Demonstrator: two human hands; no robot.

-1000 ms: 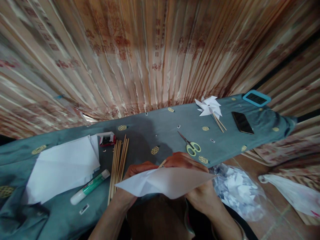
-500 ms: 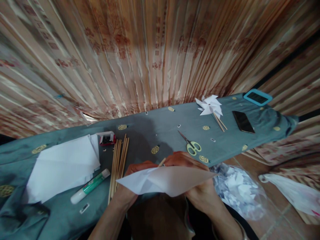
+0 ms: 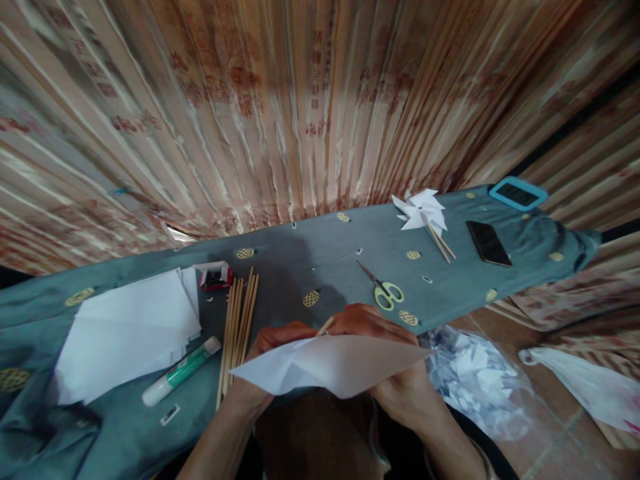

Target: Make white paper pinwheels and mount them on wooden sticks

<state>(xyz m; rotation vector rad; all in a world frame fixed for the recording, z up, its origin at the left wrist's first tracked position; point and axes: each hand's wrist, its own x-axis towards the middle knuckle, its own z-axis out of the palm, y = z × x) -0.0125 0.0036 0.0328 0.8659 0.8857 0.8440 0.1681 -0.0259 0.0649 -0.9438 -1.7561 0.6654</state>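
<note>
A white paper pinwheel (image 3: 345, 363) is held between my two hands near the table's front edge, its sheet bowed into folds. My left hand (image 3: 273, 343) is closed behind its left side, and my right hand (image 3: 375, 327) is closed at its top and right side. The tip of a wooden stick (image 3: 325, 327) shows between the hands, close to the right fingers. The paper covers most of the fingertips and the rest of that stick. Beyond the hands lie scissors (image 3: 385, 293) with pale green handles.
To the left are wooden sticks (image 3: 237, 320), a small red-and-white box (image 3: 215, 276), a glue stick (image 3: 181, 372) and stacked white paper (image 3: 130, 333). On the right, finished pinwheels (image 3: 423, 210), a phone (image 3: 489, 243) and a blue-framed clock (image 3: 519, 193). A bag of paper scraps (image 3: 475, 380) stands below.
The view has shifted very slightly. Both hands keep their hold on the pinwheel, whose paper has tilted and dipped a little.
</note>
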